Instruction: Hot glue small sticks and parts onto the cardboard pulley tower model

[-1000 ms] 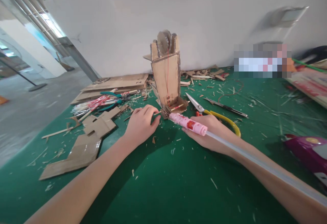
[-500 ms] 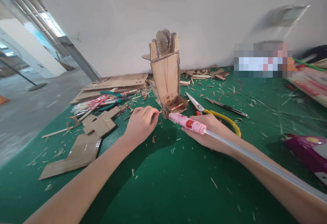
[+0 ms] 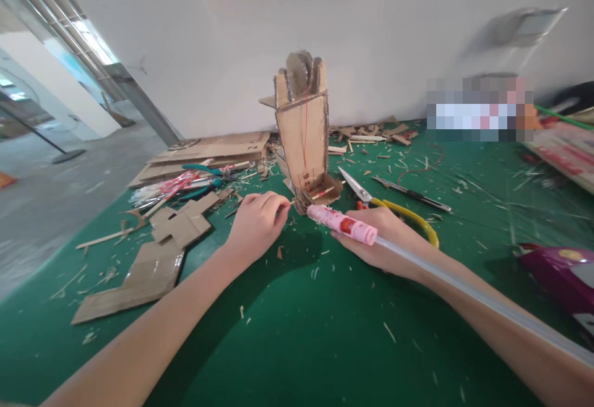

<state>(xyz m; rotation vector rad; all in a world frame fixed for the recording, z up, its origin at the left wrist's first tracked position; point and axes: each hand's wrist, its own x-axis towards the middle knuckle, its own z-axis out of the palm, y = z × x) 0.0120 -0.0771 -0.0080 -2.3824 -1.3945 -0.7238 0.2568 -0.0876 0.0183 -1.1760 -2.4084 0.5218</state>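
A tall cardboard model (image 3: 304, 138) stands upright on the green table, with round cardboard discs at its top and a red string down its front. At its lower left corner, my left hand (image 3: 260, 215) pinches the end of a thin wooden stick (image 3: 292, 202) that sticks out of the base. My right hand (image 3: 380, 237) is wrapped round a pink hot glue gun (image 3: 343, 224), a long clear glue stick (image 3: 445, 277) trailing from its back over my forearm. The gun's front end is by the model's base; its tip is hard to make out.
Scissors (image 3: 399, 207) with yellow handles and a utility knife (image 3: 413, 194) lie right of the model. Cut cardboard pieces (image 3: 153, 265), teal-handled pliers (image 3: 202, 190) and flat cardboard sheets (image 3: 204, 147) are on the left. A purple object (image 3: 557, 277) sits at the right edge. Scraps litter the table.
Almost nothing differs. The model and the glue gun appear shifted very slightly to the right; both hands keep their holds.
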